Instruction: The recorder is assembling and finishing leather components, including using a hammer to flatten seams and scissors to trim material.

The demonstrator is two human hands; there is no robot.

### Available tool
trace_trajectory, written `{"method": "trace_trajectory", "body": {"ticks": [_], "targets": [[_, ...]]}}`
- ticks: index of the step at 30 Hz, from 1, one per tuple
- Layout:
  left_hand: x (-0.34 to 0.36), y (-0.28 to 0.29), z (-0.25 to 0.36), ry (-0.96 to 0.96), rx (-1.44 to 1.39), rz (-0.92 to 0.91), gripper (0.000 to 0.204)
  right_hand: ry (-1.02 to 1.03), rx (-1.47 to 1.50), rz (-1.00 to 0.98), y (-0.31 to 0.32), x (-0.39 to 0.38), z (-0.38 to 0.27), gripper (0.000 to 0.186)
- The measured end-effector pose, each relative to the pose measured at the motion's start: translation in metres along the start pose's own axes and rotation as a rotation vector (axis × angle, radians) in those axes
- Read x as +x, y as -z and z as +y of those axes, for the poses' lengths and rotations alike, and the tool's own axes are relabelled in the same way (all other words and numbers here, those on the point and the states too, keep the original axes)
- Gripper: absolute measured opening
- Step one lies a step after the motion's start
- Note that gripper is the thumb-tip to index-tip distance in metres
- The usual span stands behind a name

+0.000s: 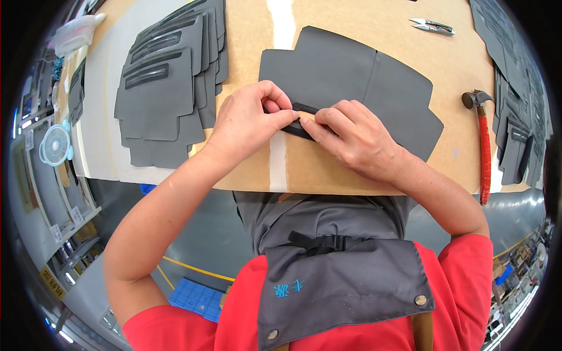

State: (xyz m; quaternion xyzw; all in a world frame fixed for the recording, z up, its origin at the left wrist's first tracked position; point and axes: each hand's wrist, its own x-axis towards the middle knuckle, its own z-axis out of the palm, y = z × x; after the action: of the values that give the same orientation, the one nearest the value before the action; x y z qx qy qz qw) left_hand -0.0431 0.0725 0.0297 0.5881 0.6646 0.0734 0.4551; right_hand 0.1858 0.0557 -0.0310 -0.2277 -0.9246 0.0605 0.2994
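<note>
A dark grey cut sheet (pixel 328 70), shaped like an unfolded panel with a crease down its right half, lies on the tan-covered table in front of me. Along its near edge is a narrow black slotted frame (pixel 300 130), with tan showing through its opening. My left hand (pixel 249 120) pinches the left part of this frame between thumb and curled fingers. Close beside it, thumb tip almost meeting thumb tip, my right hand (pixel 360 140) presses and grips the frame's right part. Both hands partly cover the frame.
Stacked grey panels with black slotted strips (pixel 155 93) lie at the left, and more grey panels (pixel 515 88) at the right edge. A red-handled hammer (pixel 485 146) rests near the right front edge. Small thread snips (pixel 432 27) lie at the back. A fan (pixel 55 144) stands left.
</note>
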Motion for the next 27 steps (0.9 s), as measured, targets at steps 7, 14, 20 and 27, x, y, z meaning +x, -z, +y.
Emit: {"method": "trace_trajectory", "body": {"ticks": [7,14,20,27], "targets": [[0.003,0.005,0.003,0.056,0.017,-0.060,0.020,0.015,0.020,0.004,-0.002,-0.002,0.001,0.035],[-0.002,0.009,-0.008,0.022,-0.083,-0.027,0.016,0.027,0.034,-0.030,0.000,-0.001,0.005,0.037],[-0.032,-0.018,-0.035,-0.647,0.269,0.371,0.033,0.030,0.055,-0.025,-0.005,0.001,0.007,0.049],[-0.035,-0.015,-0.044,-0.880,0.619,0.378,0.049,0.024,0.025,-0.040,-0.001,0.004,0.004,0.051]]}}
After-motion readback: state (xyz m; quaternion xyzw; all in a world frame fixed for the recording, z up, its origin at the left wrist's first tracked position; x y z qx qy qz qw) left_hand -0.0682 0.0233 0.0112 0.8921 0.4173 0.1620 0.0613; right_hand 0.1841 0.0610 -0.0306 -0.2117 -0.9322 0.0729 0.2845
